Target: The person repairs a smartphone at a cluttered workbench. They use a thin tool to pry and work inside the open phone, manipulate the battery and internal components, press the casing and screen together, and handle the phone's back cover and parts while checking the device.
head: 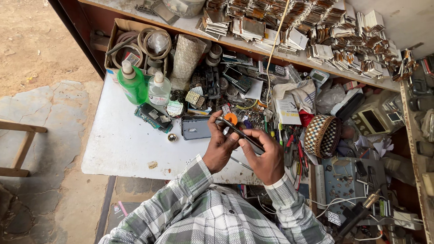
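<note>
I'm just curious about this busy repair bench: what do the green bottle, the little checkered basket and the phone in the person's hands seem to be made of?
The green bottle looks like translucent glossy plastic, light showing through it. The checkered basket seems woven fibre or plastic strip, matte, with a plaited pattern. The phone, held by the left hand and right hand, appears dark and smooth; seen edge-on, glass or plastic is unclear.

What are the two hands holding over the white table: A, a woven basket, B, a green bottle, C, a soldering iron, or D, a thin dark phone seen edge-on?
D: the left hand and right hand together grip a thin dark phone held edge-on above the white table.
</note>
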